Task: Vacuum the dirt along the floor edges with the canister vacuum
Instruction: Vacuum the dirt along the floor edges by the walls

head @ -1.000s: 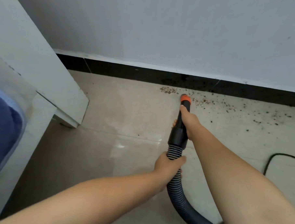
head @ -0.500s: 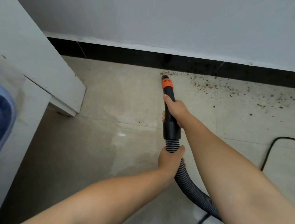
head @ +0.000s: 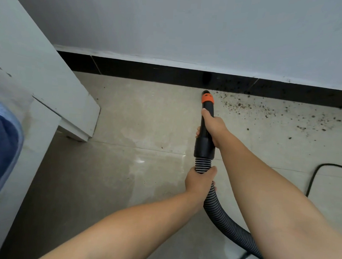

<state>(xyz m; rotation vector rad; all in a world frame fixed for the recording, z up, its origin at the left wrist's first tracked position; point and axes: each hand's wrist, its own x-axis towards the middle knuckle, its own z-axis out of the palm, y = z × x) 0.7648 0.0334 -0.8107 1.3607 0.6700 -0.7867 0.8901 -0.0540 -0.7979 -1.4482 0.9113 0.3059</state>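
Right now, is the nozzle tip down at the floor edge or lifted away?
Down: the orange-collared nozzle points at the floor beside the black baseboard, dirt to its right.

Black vacuum nozzle [head: 205,131] with orange collar [head: 207,98], pointed away toward the far wall, tip at the foot of the black skirting [head: 149,72]. Ribbed grey-black hose [head: 221,215] joined to its near end, curving near and right out of view. Brown dirt [head: 265,110] scattered on the pale floor tiles [head: 147,118] right of the tip, thinning further right along the skirting.
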